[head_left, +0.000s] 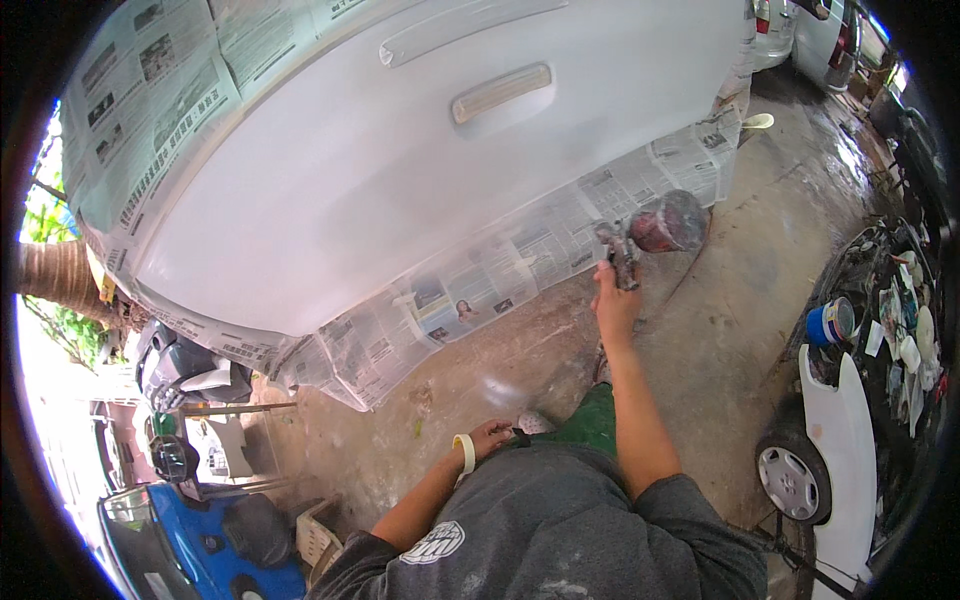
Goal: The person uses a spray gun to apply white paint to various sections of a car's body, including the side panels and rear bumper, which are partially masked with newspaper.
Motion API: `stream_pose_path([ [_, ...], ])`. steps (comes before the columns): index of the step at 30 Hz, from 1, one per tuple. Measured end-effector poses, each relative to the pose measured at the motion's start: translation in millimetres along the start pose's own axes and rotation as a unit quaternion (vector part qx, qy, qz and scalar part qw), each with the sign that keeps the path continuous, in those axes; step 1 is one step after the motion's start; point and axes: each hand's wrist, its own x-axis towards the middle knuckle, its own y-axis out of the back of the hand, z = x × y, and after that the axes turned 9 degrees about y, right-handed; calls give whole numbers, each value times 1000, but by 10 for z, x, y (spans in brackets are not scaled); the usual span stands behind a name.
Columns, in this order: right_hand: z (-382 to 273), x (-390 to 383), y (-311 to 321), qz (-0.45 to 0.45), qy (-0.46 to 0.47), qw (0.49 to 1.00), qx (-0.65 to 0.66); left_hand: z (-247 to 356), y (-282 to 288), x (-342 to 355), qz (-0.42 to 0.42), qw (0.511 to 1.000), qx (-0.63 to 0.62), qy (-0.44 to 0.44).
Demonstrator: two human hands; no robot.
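Note:
My right hand (616, 298) is closed around the handle of a spray gun (620, 256), held out to the front right. The gun carries a dark red, paint-stained cup (668, 222) on its right side. Facing the gun is a white car panel (330, 190) with a masked handle recess (502, 92); newspaper (470, 300) lines its lower edge. My left hand (490, 437) is low at my waist, below a yellowish wristband (464, 452). Its fingers are curled beside a small dark item I cannot make out.
A hose (690, 265) trails from near the gun across the stained concrete floor (740, 330). At right stand a white fender (838, 460), a wheel (790, 480), and a blue can (830, 322) among clutter. Blue bodywork (200, 535) and a crate (318, 535) are at lower left.

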Motion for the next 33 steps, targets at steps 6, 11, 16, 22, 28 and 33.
stream_pose_path([
  [6, -216, -142, -44, -57, 7, 998, -14, 33, -59, -50, 2, 1000, 1, -14],
  [11, 3, -566, -470, -194, 88, 976, -48, -125, -34, -52, 25, 999, 14, -43],
  [16, -364, -979, -697, -389, 57, 919, -43, -93, -39, -164, 34, 999, -13, -29],
  [22, -591, -869, -635, -393, 66, 915, -54, -260, 53, -53, 34, 999, -28, -31],
  [28, -552, -174, -206, -168, 108, 971, -134, -315, 87, 117, 69, 990, 118, -22],
  [33, -712, 174, 78, -63, 76, 988, -118, -660, 197, 363, -64, 923, 371, -83],
])
